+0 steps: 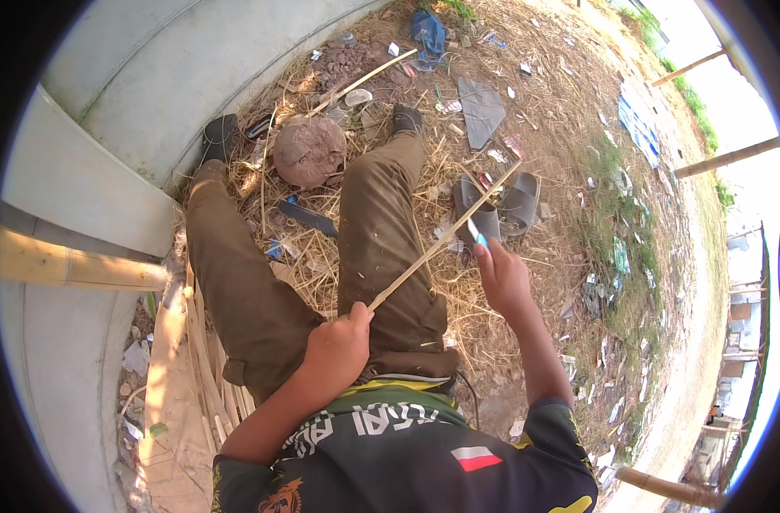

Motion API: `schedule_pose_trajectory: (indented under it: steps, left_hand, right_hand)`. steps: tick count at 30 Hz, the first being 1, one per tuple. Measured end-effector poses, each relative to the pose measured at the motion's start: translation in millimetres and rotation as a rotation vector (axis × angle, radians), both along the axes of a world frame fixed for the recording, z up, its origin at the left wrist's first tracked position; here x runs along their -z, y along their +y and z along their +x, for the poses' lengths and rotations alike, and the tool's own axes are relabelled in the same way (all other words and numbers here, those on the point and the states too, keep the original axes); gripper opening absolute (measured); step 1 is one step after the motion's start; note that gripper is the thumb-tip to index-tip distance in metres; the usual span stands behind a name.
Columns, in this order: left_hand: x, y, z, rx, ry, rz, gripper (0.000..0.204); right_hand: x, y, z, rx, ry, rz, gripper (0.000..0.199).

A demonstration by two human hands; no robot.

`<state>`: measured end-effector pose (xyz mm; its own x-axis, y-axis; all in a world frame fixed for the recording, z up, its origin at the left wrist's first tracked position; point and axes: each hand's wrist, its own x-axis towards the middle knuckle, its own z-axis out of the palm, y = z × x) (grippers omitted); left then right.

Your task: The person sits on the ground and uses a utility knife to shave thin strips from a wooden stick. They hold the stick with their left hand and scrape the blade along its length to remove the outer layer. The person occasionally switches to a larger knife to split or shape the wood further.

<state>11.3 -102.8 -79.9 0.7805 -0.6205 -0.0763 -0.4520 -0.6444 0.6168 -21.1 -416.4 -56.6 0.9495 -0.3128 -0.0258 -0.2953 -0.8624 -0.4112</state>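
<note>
Strip of pale wood (424, 258) slants over right trouser leg (379, 205), near end clamped in left hand (337, 344); apart from it, I see right hand (503, 280) gripping blue-handled knife (479, 238), blade beside strip.

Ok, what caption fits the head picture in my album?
Left grip on a long, thin stick, right grip on a small light-blue tool, above straw-strewn ground.

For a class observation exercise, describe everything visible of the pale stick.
The pale stick is long, thin, nearly straight, apparently wood or bamboo. The left hand holds its near end; in view, it slants up-right across the right trouser leg and a grey sandal. Whether the knife touches it is unclear.
</note>
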Motion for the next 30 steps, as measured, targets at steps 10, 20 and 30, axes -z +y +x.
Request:
schedule_pose_trajectory:
  steps: [10, 20, 30]
  left_hand:
    - [-7.2, 0.2, -0.8, 0.02, -0.028, 0.099, 0.02]
    - [0.0, -1.4, -3.0, -0.006, -0.084, 0.04, 0.022]
    - [-15.9, 2.6, 1.5, -0.092, 0.278, -0.066, 0.038]
  right_hand:
    - [2.4, -45.3, 39.9, 0.174, 0.054, -0.218, 0.059]
    - [-8.1, -51.2, 32.8, 0.204, -0.019, 0.075, 0.06]
    - [-6.0, 49.8, -2.6, -0.292, 0.019, -0.216, 0.039]
